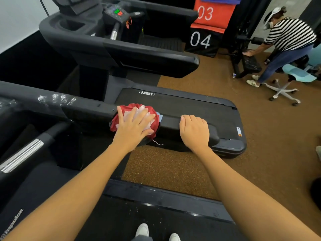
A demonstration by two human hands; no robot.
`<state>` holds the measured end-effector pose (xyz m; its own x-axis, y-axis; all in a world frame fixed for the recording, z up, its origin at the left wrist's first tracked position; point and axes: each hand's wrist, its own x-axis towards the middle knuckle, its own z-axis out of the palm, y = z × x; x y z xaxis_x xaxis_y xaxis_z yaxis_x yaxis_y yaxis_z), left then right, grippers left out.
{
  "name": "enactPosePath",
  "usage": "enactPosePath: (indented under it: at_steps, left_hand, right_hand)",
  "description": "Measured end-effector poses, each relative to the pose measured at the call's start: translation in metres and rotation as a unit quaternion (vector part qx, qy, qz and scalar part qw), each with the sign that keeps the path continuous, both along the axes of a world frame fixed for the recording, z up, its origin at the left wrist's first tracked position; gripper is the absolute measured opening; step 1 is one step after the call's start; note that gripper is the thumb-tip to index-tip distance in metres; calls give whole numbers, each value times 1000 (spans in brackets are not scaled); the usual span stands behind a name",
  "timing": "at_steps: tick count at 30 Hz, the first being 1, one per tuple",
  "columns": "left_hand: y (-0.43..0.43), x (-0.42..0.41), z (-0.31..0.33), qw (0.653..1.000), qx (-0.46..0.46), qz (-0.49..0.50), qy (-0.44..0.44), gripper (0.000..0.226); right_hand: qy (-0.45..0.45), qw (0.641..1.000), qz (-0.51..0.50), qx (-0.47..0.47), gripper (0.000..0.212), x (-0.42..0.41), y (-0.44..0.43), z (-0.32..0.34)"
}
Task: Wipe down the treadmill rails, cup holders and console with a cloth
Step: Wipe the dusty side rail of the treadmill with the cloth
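Looking down from my head: my left hand [134, 126] lies flat on the cloth [119, 121], fingers straight and slightly spread, pressing it onto the black rail [86, 111]; the cloth is bunched, red with pale pink-white patches, a loose thread hanging below; my right hand [193, 130] grips the rail's end with fingers curled over it, near the cloth; white smears [55, 99] mark the rail further left.

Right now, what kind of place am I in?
Probably a gym: the treadmill rail in front of you, a second treadmill beyond it, and numbered padded boxes stacked at the back.
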<state>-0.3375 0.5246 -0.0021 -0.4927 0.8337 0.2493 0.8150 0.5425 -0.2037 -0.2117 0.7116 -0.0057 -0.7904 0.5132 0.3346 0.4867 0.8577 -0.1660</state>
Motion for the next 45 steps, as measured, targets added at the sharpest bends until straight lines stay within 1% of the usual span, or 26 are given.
enactPosePath:
  at_steps: [2,4,7,11,13,16,20,22,24,27,28,30,33,35,37,39,40,41,43,45]
  left_hand:
    - [-15,-14,1,1000,2,-10,0,58]
    - [-28,-25,3,1000,7,2,-14,58]
    - [-37,-34,5,999,-10,20,-34,64]
    - [-49,-44,5,998,-8,57,-37,68]
    - [-50,-43,5,997,1,64,-32,66]
    - [-44,-35,6,998,6,60,-34,55]
    - [-42,-33,7,999,15,35,-26,54]
    - [-44,-35,9,999,42,14,-30,51]
    - [-48,-36,12,994,104,5,-42,40]
    - [-52,-31,17,970,217,26,-104,27]
    - [-52,-27,19,963,241,30,-116,27]
    - [-52,-18,23,949,280,31,-142,27]
    - [-48,0,32,920,333,41,-205,29]
    - [-45,17,34,902,357,27,-242,28]
    - [-43,36,36,876,384,9,-292,25]
    - [-43,50,38,827,414,40,-379,22]
    - [-44,54,39,795,424,62,-429,22]
    - [-45,56,41,763,429,80,-476,20]
    - [-47,54,47,700,437,97,-556,17]
    - [-50,49,49,639,423,134,-628,27]
  right_hand:
    - [2,1000,6,-3,47,1,1,0]
    - [6,1000,7,-5,49,2,0,1]
    - [2,1000,12,-5,53,2,0,2]
    - [10,1000,25,-6,49,4,2,4]
    - [10,1000,24,-3,48,4,1,5]
    - [5,1000,27,0,50,3,0,6]
    - [2,999,46,-2,50,5,0,9]
    - [-6,998,58,-1,47,5,0,10]
    - [-14,998,52,-34,40,4,3,11]
    - [-31,989,33,-138,35,3,7,18]
    - [-25,983,30,-180,33,3,7,22]
    - [21,964,31,-263,31,4,-3,31]
    - [102,935,36,-339,29,1,-35,42]
    - [164,908,31,-384,25,-2,-67,49]
    - [245,883,35,-399,22,0,-103,57]
    - [301,877,73,-367,21,11,-138,62]
    - [305,882,104,-344,21,16,-154,60]
    - [297,888,136,-325,21,20,-168,57]
    - [264,892,174,-322,22,23,-187,49]
    - [236,896,183,-329,26,20,-193,44]
